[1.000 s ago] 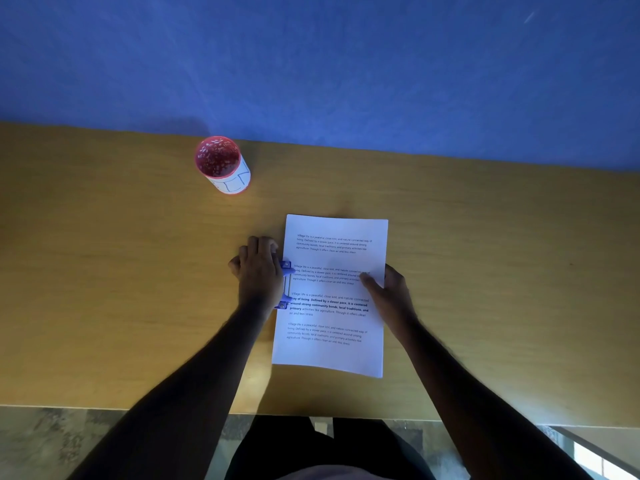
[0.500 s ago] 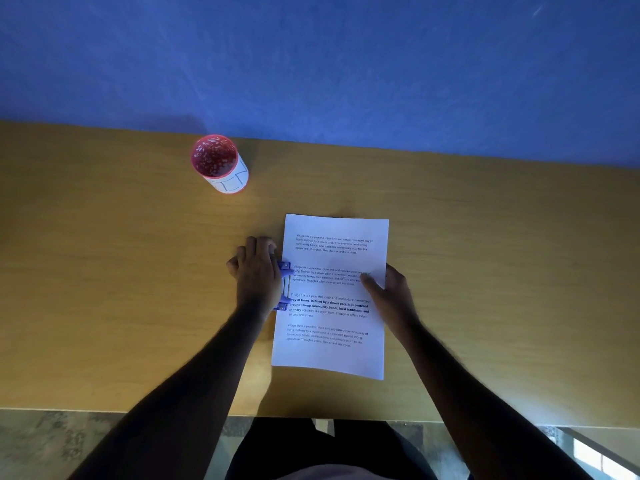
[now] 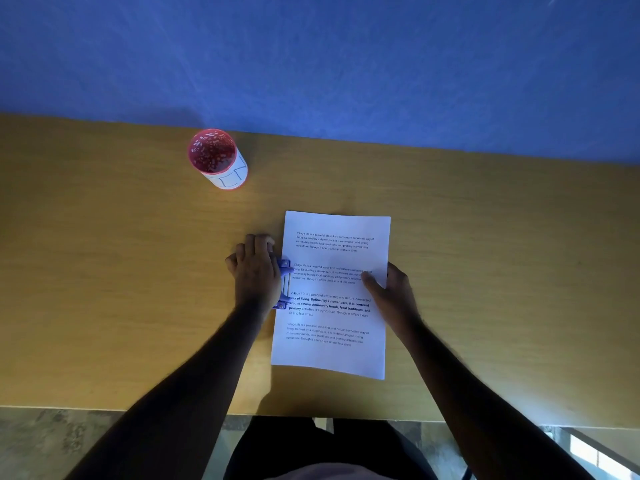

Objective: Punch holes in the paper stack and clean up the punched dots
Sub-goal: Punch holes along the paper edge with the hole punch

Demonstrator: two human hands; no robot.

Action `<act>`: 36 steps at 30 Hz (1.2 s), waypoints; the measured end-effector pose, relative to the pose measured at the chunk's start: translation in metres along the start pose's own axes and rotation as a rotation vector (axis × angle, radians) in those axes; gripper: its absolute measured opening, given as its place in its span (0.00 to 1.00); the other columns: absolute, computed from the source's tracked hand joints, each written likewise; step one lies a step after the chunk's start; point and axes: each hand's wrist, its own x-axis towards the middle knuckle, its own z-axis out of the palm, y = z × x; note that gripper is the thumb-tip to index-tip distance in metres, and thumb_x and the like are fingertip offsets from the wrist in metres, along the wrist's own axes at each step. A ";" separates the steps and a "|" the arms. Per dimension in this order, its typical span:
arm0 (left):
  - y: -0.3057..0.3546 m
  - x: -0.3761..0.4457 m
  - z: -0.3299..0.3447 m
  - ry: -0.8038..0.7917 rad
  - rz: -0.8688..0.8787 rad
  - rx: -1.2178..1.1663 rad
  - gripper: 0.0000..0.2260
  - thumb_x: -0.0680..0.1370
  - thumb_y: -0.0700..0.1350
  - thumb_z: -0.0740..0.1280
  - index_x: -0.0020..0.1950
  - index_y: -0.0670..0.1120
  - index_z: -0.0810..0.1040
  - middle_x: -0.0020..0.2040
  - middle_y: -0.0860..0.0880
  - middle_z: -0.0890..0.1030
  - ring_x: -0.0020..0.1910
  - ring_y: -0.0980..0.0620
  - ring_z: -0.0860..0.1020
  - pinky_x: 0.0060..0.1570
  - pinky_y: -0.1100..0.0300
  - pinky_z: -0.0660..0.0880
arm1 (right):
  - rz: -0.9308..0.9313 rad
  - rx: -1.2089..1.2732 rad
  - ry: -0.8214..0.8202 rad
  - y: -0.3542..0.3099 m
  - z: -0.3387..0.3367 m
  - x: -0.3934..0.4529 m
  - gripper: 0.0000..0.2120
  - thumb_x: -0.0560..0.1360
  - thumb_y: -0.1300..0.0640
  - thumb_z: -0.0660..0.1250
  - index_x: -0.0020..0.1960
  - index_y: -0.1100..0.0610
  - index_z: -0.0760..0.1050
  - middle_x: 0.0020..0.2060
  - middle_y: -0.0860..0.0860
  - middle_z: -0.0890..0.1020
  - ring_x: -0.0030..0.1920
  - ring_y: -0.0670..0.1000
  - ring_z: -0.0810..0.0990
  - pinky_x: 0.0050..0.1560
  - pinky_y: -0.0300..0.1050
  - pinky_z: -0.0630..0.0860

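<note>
A white paper stack (image 3: 332, 355) with printed text lies on the wooden table, a little right of centre. A blue hole punch (image 3: 284, 285) sits over the middle of the stack's left edge, mostly hidden under my left hand (image 3: 255, 271), which lies palm-down on top of it. My right hand (image 3: 391, 292) rests on the stack's right edge, thumb flat on the top sheet and fingers off the side. No loose punched dots are visible on the table.
A red-rimmed white cup (image 3: 217, 159) holding small white bits stands at the back left of the table (image 3: 104, 289). A blue wall rises behind the far edge. The table's near edge runs just in front of my body.
Nothing has visibly changed apart from a slight shift of the view; both hands stay in the same places on the punch and the paper.
</note>
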 end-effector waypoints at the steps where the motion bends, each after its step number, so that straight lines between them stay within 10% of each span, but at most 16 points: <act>1: 0.000 0.000 0.001 0.003 0.002 0.002 0.06 0.81 0.39 0.60 0.54 0.47 0.74 0.51 0.48 0.76 0.49 0.45 0.73 0.52 0.49 0.63 | -0.001 0.001 -0.001 0.000 0.000 0.000 0.06 0.80 0.58 0.70 0.56 0.53 0.81 0.46 0.41 0.86 0.41 0.35 0.83 0.37 0.29 0.75; 29: 0.007 -0.001 -0.009 -0.051 -0.014 -0.004 0.13 0.80 0.47 0.55 0.58 0.45 0.75 0.54 0.45 0.78 0.53 0.42 0.75 0.55 0.46 0.67 | -0.016 0.023 -0.030 -0.007 -0.005 -0.002 0.07 0.80 0.61 0.69 0.55 0.51 0.80 0.45 0.41 0.86 0.39 0.33 0.82 0.38 0.29 0.75; 36: 0.011 -0.001 -0.007 -0.036 -0.060 -0.004 0.12 0.80 0.44 0.58 0.59 0.45 0.76 0.55 0.44 0.78 0.54 0.39 0.75 0.53 0.45 0.67 | -0.002 0.029 -0.012 -0.007 -0.003 -0.003 0.07 0.79 0.59 0.69 0.57 0.54 0.81 0.48 0.48 0.87 0.45 0.46 0.85 0.42 0.40 0.77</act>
